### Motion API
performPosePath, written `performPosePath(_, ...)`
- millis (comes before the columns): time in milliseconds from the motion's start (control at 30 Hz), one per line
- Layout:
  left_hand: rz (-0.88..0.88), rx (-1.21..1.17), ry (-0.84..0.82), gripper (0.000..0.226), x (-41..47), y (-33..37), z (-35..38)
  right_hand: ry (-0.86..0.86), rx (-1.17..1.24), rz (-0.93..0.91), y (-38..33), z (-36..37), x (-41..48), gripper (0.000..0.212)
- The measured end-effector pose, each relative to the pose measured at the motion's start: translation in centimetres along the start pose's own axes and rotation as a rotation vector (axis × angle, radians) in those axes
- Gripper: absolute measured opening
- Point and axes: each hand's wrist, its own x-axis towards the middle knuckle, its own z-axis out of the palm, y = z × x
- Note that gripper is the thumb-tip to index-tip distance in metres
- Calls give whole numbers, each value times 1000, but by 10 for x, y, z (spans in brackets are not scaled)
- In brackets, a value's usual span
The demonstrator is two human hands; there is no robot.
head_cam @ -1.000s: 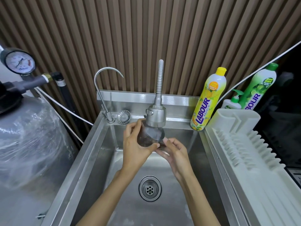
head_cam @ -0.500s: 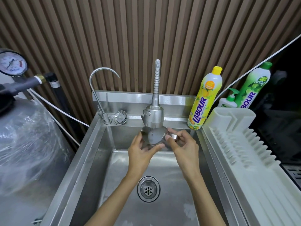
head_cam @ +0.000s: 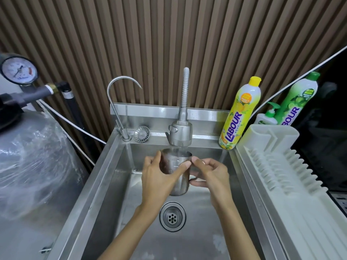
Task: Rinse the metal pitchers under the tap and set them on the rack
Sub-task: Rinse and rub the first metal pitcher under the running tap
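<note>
A steel pitcher (head_cam: 176,166) stands upright in the air over the sink (head_cam: 112,177), just below the spray head of the flexible tap (head_cam: 181,133). Water falls from the spray head into its open mouth. My left hand (head_cam: 159,177) grips the pitcher's body from the left, thumb across its front. My right hand (head_cam: 208,173) holds the handle on the right side, fingers curled round it. The white dish rack (head_cam: 281,175) lies to the right of the sink with nothing on it.
A thin gooseneck tap (head_cam: 120,106) and a loose strainer (head_cam: 141,134) sit at the sink's back left. Yellow (head_cam: 240,117) and green (head_cam: 298,102) detergent bottles and a pump bottle (head_cam: 267,117) stand behind the rack. A wrapped tank (head_cam: 33,162) with a gauge (head_cam: 18,70) is at left. The drain (head_cam: 172,216) lies below my hands.
The pitcher has come down from against the spray head and turned upright, mouth up under the water. My right hand moved from its base to the handle.
</note>
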Motion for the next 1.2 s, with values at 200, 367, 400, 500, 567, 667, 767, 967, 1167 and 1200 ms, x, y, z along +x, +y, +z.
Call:
performPosePath(200, -62, -521, -248, 50, 7, -7, 14, 160, -404, -335, -15, -3, -8, 26)
performPosePath(367, 79, -625, -78, 81, 22, 0, 16, -106, 97, -256, 3, 2, 8, 25)
performPosePath(400, 143, -544, -47, 81, 24, 1, 11, -170, 218, -197, 9, 5, 12, 25)
performPosePath(500, 243, -289, -14, 88, 24, 6, -3, -327, 525, 8, 24, 9, 19, 21)
performPosePath(567, 219, -111, 50, 94, 20, 6, -7, -337, 470, 83, 26, 9, 18, 17)
performPosePath(667, 125, 30, 126, 100, 12, 6, -9, -244, 221, 85, 16, 7, 11, 17)
performPosePath(767, 26, 17, 32, 88, 5, 4, -7, -62, -29, 15, -3, 1, 5, 25)
performPosePath(967, -76, -375, -222, 61, 5, -5, 8, 153, -805, -413, -24, -3, -16, 17)
performPosePath(1167, 88, -435, -70, 80, 22, 0, 16, -177, 107, -191, 12, -3, 8, 21)
performPosePath(1200, 135, -371, -52, 83, 23, 2, 12, -240, 239, -140, 20, 0, 14, 21)
